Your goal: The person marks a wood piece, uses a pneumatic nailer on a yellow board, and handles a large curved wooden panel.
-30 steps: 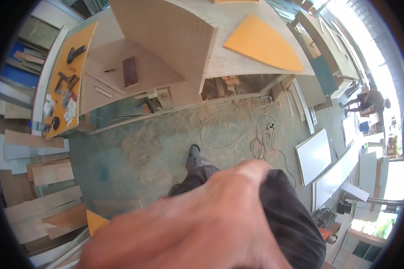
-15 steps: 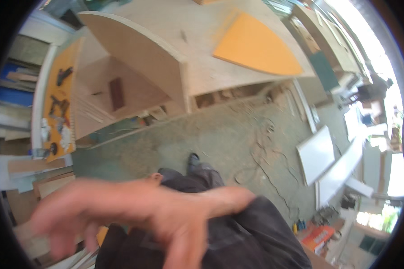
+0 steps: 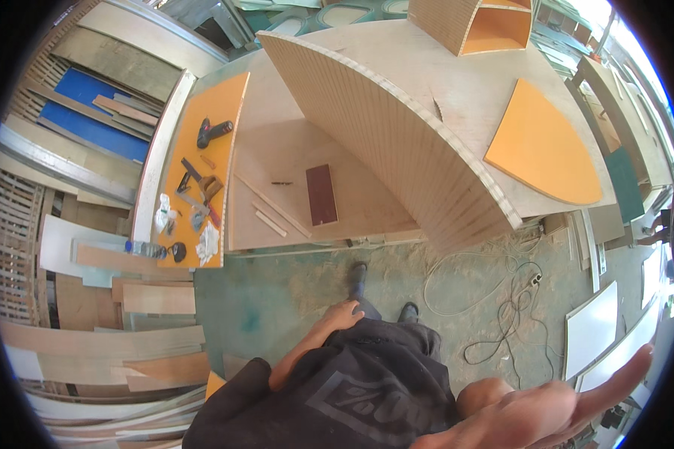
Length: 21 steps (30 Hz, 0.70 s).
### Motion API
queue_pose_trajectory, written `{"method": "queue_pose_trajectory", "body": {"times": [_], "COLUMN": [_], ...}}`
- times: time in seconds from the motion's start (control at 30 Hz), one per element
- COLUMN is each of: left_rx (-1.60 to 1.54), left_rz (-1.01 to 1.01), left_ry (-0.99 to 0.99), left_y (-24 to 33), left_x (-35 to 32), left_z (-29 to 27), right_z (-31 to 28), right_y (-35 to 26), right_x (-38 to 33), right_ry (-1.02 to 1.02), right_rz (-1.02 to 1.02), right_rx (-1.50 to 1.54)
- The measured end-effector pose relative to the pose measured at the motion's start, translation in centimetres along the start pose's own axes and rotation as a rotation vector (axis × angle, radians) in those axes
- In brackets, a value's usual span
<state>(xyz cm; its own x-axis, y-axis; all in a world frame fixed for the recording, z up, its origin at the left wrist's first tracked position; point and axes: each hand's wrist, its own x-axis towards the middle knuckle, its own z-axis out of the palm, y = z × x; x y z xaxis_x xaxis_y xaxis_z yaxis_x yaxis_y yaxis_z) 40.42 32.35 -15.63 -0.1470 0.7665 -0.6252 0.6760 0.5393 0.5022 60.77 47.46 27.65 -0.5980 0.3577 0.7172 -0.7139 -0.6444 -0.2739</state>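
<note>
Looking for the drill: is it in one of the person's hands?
No, the drill lies on the orange panel; left hand and right hand are empty.

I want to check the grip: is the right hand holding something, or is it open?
Open and empty: the right hand has its fingers stretched out flat, with nothing between them.

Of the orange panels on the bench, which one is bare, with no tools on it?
The curved, leaf-shaped orange panel on the right of the bench is bare. The long rectangular orange panel on the left carries a drill and hand tools.
</note>
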Motion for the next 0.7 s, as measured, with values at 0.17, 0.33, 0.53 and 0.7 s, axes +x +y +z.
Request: {"method": "queue_pose_trajectory", "body": {"times": [0.17, 0.33, 0.53, 0.7], "left_rx": [-0.016, 0.034, -0.016, -0.251], "left_rz": [0.280, 0.476, 0.471, 0.493], "left_ry": [0.078, 0.143, 0.133, 0.292], "left_y": [1.1, 4.3, 6.7, 10.0], "left_x": [3.0, 4.6, 5.2, 5.7], "left_z": [-10.4, -22.2, -32.3, -40.1], "right_z": [-1.5, -5.1, -5.8, -12.8], "right_y": [4.7, 7.5, 3.5, 7.0], "right_x": [5.6, 7.7, 0.0, -23.3], "right_ry": [-0.071, -0.088, 0.312, 1.767], "right_rz": [-0.073, -0.141, -0.171, 0.161], "right_rx": [0.095, 0.028, -0.330, -1.002]}}
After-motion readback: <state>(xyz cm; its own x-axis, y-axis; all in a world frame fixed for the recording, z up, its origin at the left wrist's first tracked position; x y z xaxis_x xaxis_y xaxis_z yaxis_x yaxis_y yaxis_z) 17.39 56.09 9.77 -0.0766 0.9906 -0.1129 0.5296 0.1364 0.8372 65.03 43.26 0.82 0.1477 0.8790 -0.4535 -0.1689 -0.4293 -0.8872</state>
